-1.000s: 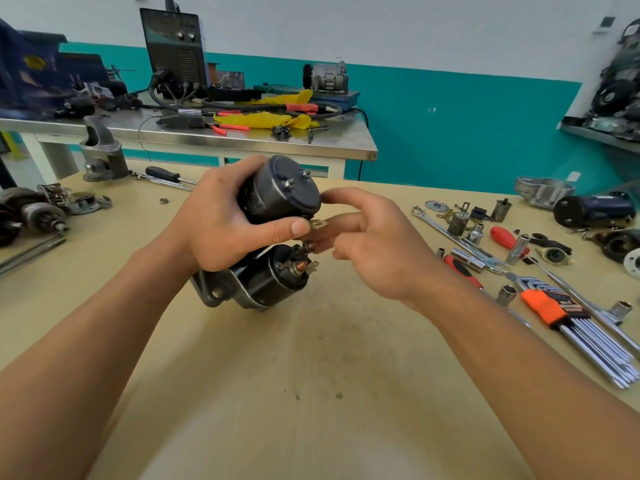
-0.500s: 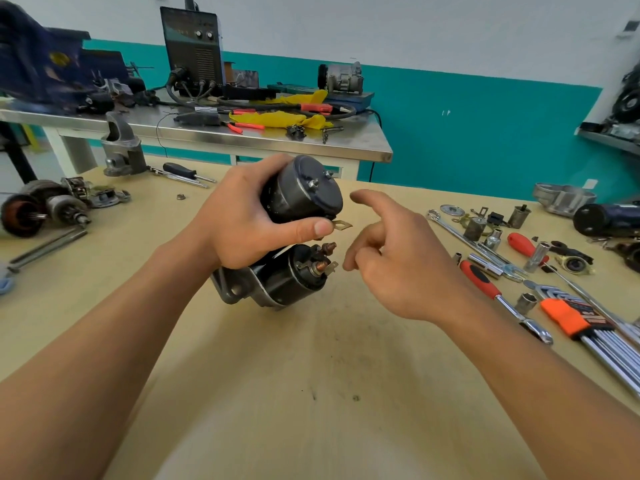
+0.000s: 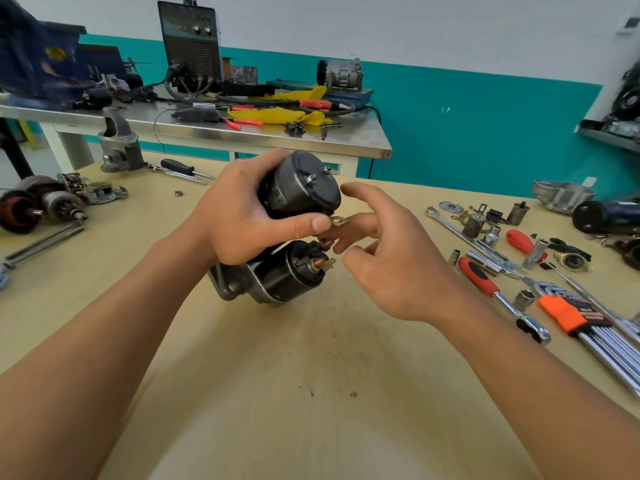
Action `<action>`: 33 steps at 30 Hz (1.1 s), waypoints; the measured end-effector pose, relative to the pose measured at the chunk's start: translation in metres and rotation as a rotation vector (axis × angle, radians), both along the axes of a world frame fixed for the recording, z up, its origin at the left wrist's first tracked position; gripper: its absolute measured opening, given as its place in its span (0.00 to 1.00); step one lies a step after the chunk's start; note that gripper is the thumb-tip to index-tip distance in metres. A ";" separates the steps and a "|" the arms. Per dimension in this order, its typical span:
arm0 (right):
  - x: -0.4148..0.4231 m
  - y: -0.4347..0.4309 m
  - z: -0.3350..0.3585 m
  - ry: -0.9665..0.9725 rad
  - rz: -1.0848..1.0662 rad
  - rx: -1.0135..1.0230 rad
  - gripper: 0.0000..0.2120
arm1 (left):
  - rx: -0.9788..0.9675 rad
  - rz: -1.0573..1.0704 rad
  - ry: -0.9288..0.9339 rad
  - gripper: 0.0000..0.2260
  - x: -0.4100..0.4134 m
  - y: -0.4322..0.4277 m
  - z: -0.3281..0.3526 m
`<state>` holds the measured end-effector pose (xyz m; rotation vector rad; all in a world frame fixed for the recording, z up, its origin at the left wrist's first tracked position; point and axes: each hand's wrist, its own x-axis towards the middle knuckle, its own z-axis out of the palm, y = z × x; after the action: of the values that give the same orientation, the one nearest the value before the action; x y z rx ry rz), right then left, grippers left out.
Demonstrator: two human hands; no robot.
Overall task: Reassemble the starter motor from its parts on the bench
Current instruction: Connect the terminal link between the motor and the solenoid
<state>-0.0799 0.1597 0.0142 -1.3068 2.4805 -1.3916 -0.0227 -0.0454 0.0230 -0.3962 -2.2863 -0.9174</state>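
The left hand (image 3: 239, 216) grips the dark grey, two-cylinder metal starter motor (image 3: 298, 192), fingers wrapped round the back of its upper cylinder and the thumb laid across the front edge. The motor is tilted, held above the middle of the pale wooden bench (image 3: 277, 375), with its silver mounting bracket lowest and close to the surface; whether it touches cannot be told. The lower black cylinder (image 3: 287, 277) shows a copper stud on its end face. A small flat brass terminal tab (image 3: 341, 221) sticks out just beside the left thumb tip. The right hand (image 3: 391, 265) is loosely spread and holds nothing: the index finger is raised clear, and the middle finger reaches under the tab, touching it or nearly so. To the right lie a red-handled chrome ratchet (image 3: 485, 282), loose sockets and an orange-holdered set of hex keys (image 3: 568, 313).
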 end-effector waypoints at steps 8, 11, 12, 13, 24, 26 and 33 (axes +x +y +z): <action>-0.004 -0.004 0.003 0.022 0.005 -0.051 0.28 | 0.003 -0.014 0.003 0.32 0.001 0.000 0.001; -0.003 -0.005 0.002 0.035 -0.022 -0.050 0.26 | 0.005 -0.012 0.001 0.30 0.000 0.001 0.000; -0.003 -0.006 0.001 0.040 -0.043 -0.051 0.25 | 0.007 -0.012 0.001 0.29 0.000 0.001 0.000; -0.002 -0.006 0.001 0.049 -0.067 -0.049 0.24 | 0.006 -0.012 0.000 0.29 0.000 0.001 0.001; -0.001 -0.008 0.006 0.014 -0.208 0.104 0.16 | -0.008 0.020 -0.008 0.33 0.000 0.002 0.001; 0.003 -0.012 0.004 0.025 -0.231 0.181 0.25 | -0.010 0.026 -0.012 0.33 0.000 0.002 0.002; 0.007 -0.018 0.004 0.021 -0.207 0.212 0.21 | 0.006 0.043 -0.029 0.28 0.001 0.002 0.001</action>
<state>-0.0732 0.1413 0.0185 -1.0556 2.7532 -1.1094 -0.0222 -0.0431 0.0241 -0.3321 -2.3094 -0.9135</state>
